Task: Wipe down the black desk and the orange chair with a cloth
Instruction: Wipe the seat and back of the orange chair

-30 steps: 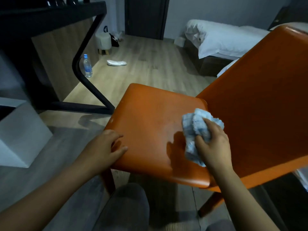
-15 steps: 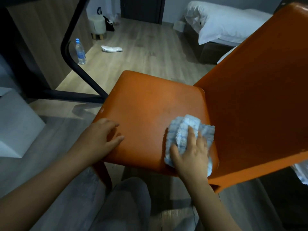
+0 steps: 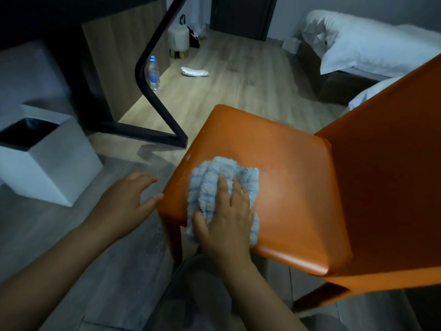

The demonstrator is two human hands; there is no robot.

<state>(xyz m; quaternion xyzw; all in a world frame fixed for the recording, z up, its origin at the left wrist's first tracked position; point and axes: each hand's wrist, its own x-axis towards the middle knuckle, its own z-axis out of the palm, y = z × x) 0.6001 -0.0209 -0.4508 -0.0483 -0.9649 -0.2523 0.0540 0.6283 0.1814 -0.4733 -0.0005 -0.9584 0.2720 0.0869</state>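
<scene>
Right hand (image 3: 226, 216) pressed flat on cloth (image 3: 222, 187), fingers straight and spread, thumb at cloth's left edge. Cloth on chair (image 3: 298, 187) seat, by the corner nearest left hand (image 3: 126, 201); long axis near to far, near end drooping over the seat edge. Backrest at right, seat front toward desk (image 3: 164, 115) leg. Left hand open, fingers spread, thumb tip at seat edge.

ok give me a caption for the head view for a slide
Right hand presses a blue cloth flat on the orange chair seat, left hand open at the seat's edge.
</scene>
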